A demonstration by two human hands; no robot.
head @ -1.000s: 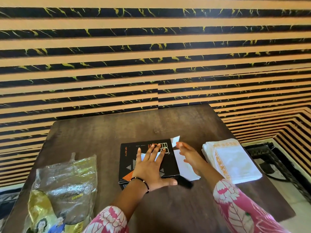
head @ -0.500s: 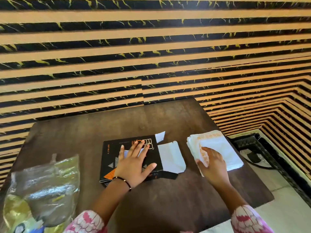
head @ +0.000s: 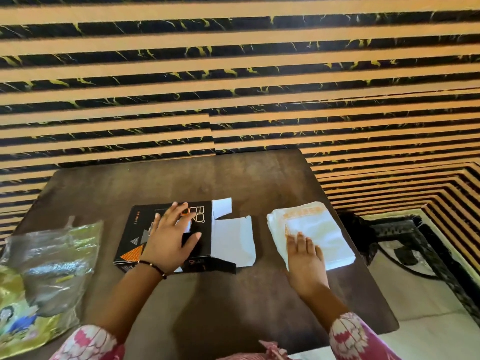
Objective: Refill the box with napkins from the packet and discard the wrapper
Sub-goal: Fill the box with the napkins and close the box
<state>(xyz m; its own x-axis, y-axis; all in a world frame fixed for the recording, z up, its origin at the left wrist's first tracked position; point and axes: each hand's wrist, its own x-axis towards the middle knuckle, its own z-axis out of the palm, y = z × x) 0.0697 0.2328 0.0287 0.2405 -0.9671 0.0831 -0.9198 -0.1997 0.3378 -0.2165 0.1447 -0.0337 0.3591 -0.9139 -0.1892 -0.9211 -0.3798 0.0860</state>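
Wrapper [head: 49,261] lay well left of the left hand [head: 170,239], looked empty, not yet discarded. Left hand was flat, fingers spread, palm pressing the box [head: 145,229], likely pinning it so it wouldn't slide during loading. Box end flap [head: 233,239] sat open between the hands, facing the right hand [head: 305,255]. Right hand was open, fingers resting on the near-left corner of the napkins [head: 311,229], gripping nothing; probably about to lift the stack toward the open end.

One black box [head: 166,229], one napkin stack [head: 311,229], one plastic wrapper [head: 49,268], two hands.
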